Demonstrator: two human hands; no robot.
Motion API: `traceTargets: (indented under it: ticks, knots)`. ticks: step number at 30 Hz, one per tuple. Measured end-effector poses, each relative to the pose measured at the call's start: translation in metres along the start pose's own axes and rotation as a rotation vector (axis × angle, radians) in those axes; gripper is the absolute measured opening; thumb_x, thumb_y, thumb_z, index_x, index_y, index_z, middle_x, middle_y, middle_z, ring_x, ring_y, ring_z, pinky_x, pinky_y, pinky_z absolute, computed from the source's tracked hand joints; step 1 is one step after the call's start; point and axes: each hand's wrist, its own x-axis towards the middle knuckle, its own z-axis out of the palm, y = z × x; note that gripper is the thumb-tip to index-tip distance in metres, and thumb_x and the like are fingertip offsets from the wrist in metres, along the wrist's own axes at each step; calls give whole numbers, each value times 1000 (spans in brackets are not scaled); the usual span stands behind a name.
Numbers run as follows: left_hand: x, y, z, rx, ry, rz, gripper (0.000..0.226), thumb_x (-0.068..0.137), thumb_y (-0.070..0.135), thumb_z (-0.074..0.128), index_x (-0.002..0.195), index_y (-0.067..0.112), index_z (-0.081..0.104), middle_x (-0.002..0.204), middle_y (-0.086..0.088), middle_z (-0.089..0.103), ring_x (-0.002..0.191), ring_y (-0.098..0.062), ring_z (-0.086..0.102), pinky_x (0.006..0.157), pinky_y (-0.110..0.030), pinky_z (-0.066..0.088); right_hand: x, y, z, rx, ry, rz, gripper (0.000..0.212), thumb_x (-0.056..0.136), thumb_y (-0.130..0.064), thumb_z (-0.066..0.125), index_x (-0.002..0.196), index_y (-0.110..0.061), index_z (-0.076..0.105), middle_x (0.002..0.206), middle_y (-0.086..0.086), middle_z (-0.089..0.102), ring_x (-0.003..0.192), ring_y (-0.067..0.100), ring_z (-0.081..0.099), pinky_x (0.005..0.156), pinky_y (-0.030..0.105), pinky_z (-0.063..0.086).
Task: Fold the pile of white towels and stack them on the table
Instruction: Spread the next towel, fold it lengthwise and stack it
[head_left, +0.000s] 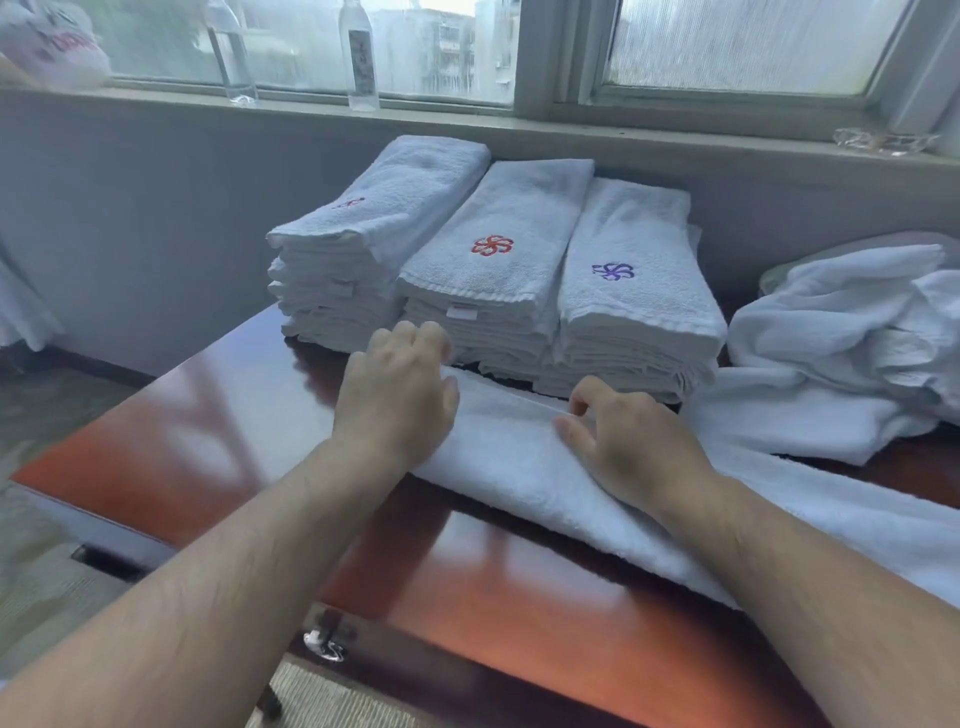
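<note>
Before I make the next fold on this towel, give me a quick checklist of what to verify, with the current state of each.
1. Left hand on the towel: ok, it rests on the towel's left end.
2. Right hand grip: ok, its fingers pinch the folded edge.
3. Towel flat on the table: ok where visible; its right end runs out of frame, cannot tell.
4. Room on the stacks: ok, three folded stacks stand behind, tops free.
5. Stacks steady: ok, none visibly leaning.
6. Unfolded pile clear of the fold: cannot tell, loose cloth lies close to the towel's right part.
</note>
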Motion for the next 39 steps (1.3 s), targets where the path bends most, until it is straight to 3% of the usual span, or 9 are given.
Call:
traceTargets:
  ticks: [3,6,9,12,20,24,30,36,39]
  knots:
    - [-13,21,5,-95,-73,236,24,98,38,52,119,32,63,123,6,57,115,-20,49,101,-39,35,0,8,-11,25,-6,117,24,95,-52,51,93,-29,49,84,-9,60,77,15,57,59,33,40]
    - [-20,40,19,-135,-297,285,38,101,51,38,133,39,56,144,8,48,134,-16,40,113,-36,26,-14,31,-25,13,-89,229,37,90,-62,52,77,-27,54,74,-9,61,68,10,56,55,32,38]
    - [-22,49,31,-71,-371,321,49,99,58,28,142,40,44,153,7,38,142,-16,29,113,-36,20,-33,54,-33,0,-132,223,38,91,-58,49,74,-25,54,72,-8,62,70,15,58,59,36,45]
    - [-19,52,37,-19,-397,339,55,97,62,28,148,42,34,157,7,33,145,-17,24,115,-38,17,-41,63,-34,-6,15,141,29,97,-51,49,82,-26,51,71,-9,59,72,20,58,59,37,42]
    - [-10,40,43,-87,-418,185,55,101,54,34,153,38,32,164,7,27,151,-18,19,122,-39,13,-51,42,-28,-92,205,-15,20,93,-35,55,96,-19,67,95,0,60,93,26,54,83,43,45]
    - [-7,22,39,46,-397,15,56,101,51,29,153,31,30,164,1,24,150,-22,16,121,-44,14,-59,25,-8,20,3,-106,31,99,-45,47,119,-29,64,118,-9,56,114,17,49,97,37,36]
    - [-12,12,30,70,-490,-254,62,102,53,23,158,28,14,169,-6,2,150,-39,15,119,-53,16,-58,33,-4,98,-16,-86,30,101,-44,46,127,-38,59,126,-19,49,122,8,40,96,27,22]
    - [-14,7,12,97,-462,-345,82,99,61,36,160,22,-2,156,-12,32,141,-34,29,108,-53,30,-60,28,-5,69,-39,-79,30,102,-42,43,128,-37,57,127,-19,47,122,10,39,96,28,23]
    - [-8,13,0,66,-462,-369,97,93,59,58,159,14,1,150,-21,34,136,-41,35,110,-51,37,-64,26,-6,54,-48,-82,30,102,-42,42,128,-37,56,124,-19,46,121,10,39,95,27,22]
